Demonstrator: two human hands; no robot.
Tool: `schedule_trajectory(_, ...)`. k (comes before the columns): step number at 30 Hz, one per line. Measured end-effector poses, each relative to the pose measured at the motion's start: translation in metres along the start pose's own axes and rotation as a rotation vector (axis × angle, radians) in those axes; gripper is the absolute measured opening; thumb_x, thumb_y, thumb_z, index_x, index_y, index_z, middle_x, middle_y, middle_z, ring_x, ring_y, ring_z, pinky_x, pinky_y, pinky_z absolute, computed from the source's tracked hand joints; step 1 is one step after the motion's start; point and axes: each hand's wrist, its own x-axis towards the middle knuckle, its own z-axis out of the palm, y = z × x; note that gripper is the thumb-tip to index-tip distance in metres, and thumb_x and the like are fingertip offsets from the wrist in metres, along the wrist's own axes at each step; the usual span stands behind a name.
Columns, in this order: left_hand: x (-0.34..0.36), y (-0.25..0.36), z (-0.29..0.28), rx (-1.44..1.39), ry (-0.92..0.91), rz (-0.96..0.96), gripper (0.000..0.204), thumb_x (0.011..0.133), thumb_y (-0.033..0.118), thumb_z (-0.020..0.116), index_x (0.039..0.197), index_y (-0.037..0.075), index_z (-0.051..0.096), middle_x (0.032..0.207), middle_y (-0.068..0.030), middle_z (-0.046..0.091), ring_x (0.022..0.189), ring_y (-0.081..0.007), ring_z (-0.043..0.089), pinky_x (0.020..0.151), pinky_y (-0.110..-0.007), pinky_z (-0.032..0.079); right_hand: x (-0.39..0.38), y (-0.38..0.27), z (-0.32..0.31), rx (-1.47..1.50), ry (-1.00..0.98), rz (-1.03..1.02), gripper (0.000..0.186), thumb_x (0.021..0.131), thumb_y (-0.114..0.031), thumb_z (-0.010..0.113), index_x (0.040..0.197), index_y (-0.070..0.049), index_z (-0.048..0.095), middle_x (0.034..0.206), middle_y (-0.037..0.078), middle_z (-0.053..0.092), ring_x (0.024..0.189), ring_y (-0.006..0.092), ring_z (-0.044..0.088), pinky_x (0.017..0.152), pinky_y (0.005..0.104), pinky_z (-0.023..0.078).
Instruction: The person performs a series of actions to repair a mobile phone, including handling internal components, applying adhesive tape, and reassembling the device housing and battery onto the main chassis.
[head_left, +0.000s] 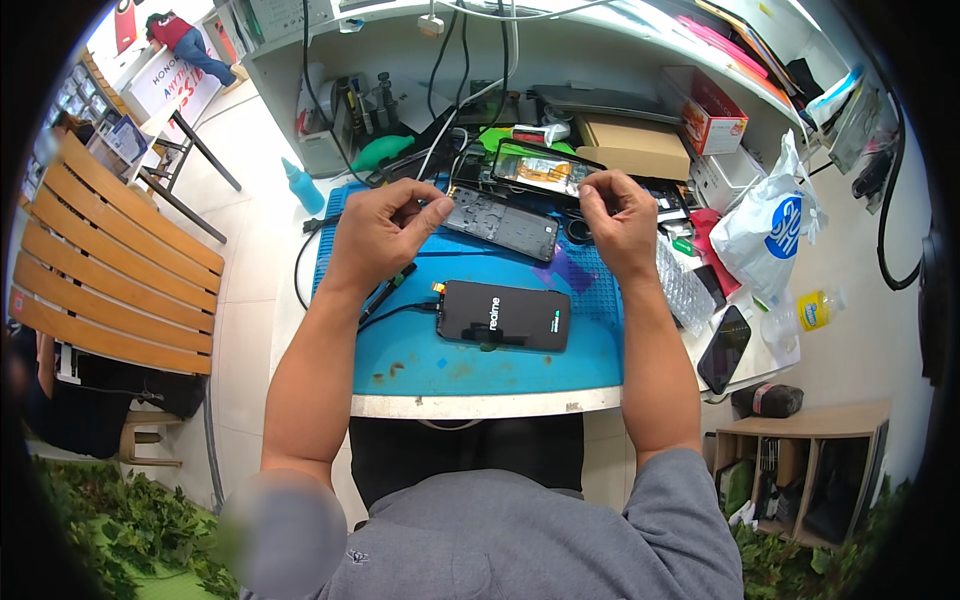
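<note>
A dark phone screen (pixel 505 316), lit with a logo, lies on the blue work mat (pixel 460 374) with a cable running to its left end. Above the mat my left hand (pixel 385 230) is closed in a pinch, beside the left end of a grey phone frame (pixel 510 224); whatever sits in its fingertips is too small to name. My right hand (pixel 622 218) is also pinched, its fingertips overlapping the right end of a black phone housing (pixel 540 168) with a gold patch inside. Whether they grip that housing cannot be made out.
Tools and cables crowd the back of the bench, around a cardboard box (pixel 632 145). A blue dropper bottle (pixel 303 187) stands left. On the right are a white plastic bag (pixel 772 215), bubble wrap (pixel 683 285), a yellow-labelled bottle (pixel 812 310) and another phone (pixel 725 349).
</note>
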Motion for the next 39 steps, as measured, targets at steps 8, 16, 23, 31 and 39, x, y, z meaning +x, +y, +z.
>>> schedule_trajectory(8,-0.003,0.008,0.008,0.047,-0.112,0.017,0.019,0.102,0.021,0.090,0.104,0.003,0.085,0.067,0.0030,0.063,0.061,-0.0049,0.050,0.056,-0.027,0.037,0.005,0.031,-0.003,0.128,0.051,0.093,0.023,0.093,0.008,0.051,0.087,0.002,0.073,0.077,0.002,0.070,0.069,0.0067,0.057,0.065,0.0258,0.046)
schedule_trajectory(16,-0.002,0.010,0.010,0.076,-0.138,0.058,0.018,0.100,0.019,0.091,0.104,0.003,0.086,0.069,0.0029,0.066,0.061,-0.0049,0.052,0.057,-0.026,0.039,0.006,0.035,-0.005,0.192,0.066,0.090,0.026,0.091,0.011,0.047,0.082,0.002,0.069,0.075,0.003,0.068,0.069,0.0087,0.058,0.065,0.0270,0.047)
schedule_trajectory(23,-0.002,0.011,0.009,0.100,-0.149,0.040,0.017,0.100,0.022,0.089,0.104,0.005,0.086,0.072,-0.0019,0.071,0.063,-0.0102,0.060,0.059,-0.029,0.046,0.006,0.039,-0.005,0.216,0.069,0.080,0.025,0.089,0.011,0.046,0.080,0.001,0.067,0.073,0.003,0.066,0.068,0.0093,0.057,0.065,0.0272,0.047)
schedule_trajectory(31,-0.003,0.006,0.011,0.077,-0.162,0.029,0.017,0.100,0.024,0.088,0.103,0.008,0.085,0.074,-0.0035,0.073,0.065,-0.0133,0.064,0.061,-0.031,0.049,0.006,0.047,-0.004,0.233,0.051,0.096,0.025,0.089,0.011,0.046,0.079,0.001,0.066,0.073,0.003,0.066,0.068,0.0094,0.058,0.065,0.0277,0.046)
schedule_trajectory(39,-0.002,0.006,0.010,0.082,-0.180,0.009,0.017,0.100,0.024,0.088,0.102,0.008,0.085,0.074,-0.0029,0.074,0.064,-0.0127,0.065,0.061,-0.030,0.049,0.006,0.045,-0.003,0.245,0.048,0.082,0.025,0.089,0.011,0.046,0.080,0.001,0.067,0.075,0.003,0.067,0.069,0.0091,0.058,0.066,0.0273,0.046)
